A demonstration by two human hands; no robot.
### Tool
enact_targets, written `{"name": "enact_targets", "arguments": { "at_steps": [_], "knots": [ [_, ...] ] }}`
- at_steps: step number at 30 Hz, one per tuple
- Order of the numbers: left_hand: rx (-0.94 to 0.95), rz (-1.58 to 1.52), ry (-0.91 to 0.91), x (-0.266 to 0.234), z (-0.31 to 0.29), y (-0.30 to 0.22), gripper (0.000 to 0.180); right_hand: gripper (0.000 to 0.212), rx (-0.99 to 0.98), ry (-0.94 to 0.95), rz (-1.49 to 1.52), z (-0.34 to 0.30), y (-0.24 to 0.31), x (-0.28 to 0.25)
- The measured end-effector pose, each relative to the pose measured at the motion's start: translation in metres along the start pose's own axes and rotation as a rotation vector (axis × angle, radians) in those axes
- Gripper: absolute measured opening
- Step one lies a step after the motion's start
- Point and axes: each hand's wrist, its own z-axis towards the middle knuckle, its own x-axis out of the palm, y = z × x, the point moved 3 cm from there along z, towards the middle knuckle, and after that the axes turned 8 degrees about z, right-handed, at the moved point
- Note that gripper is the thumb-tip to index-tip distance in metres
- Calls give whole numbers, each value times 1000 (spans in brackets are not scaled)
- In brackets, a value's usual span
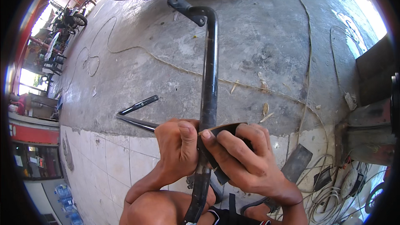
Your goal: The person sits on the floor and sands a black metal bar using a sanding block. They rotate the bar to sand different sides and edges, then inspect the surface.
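Nearest the camera, two bare hands meet at one spot on a dark metal bar (209, 79), with the left hand (177, 146) against its left side and the right hand (246, 154) against its right. Long and tubular, the bar has its main axis running near to far, with its near end curving left between the person's legs and its far end bending left into a flat bracket (186, 9) with two holes. Much more of it lies beyond the grip than on the near side. Just right of the tube, a folded dark sheet (228, 127) with a tan edge is pinched between the right thumb and fingers, reaching the bar where the two thumbs come close together. So the sheet slants across the bar's axis, and the right hand is plainly the one grasping it. Left fingers curl in beside the tube, their tips hidden; I cannot tell whether they clasp the bar or a hidden end of the sheet. Beyond the left hand, to its left, a second bent bar (138, 105) rests on the floor (250, 50), well apart from the first bar's bracket.
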Motion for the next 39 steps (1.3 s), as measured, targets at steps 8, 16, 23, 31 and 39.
{"name": "enact_targets", "arguments": {
  "at_steps": [8,16,23,31,39],
  "knots": [
    [-27,53,47,3,-1,1,72,43,-83,64,-99,7,-2,-4],
    [-64,2,64,5,4,3,69,41,-40,55,-142,12,-2,0],
    [-104,-24,42,8,0,9,69,44,-79,-24,-129,8,-1,6],
    [-141,-38,84,4,-2,4,81,41,-36,-14,-130,7,5,4],
    [-164,-17,66,6,-4,5,84,46,-41,-44,-145,4,8,3]
  ]
}}
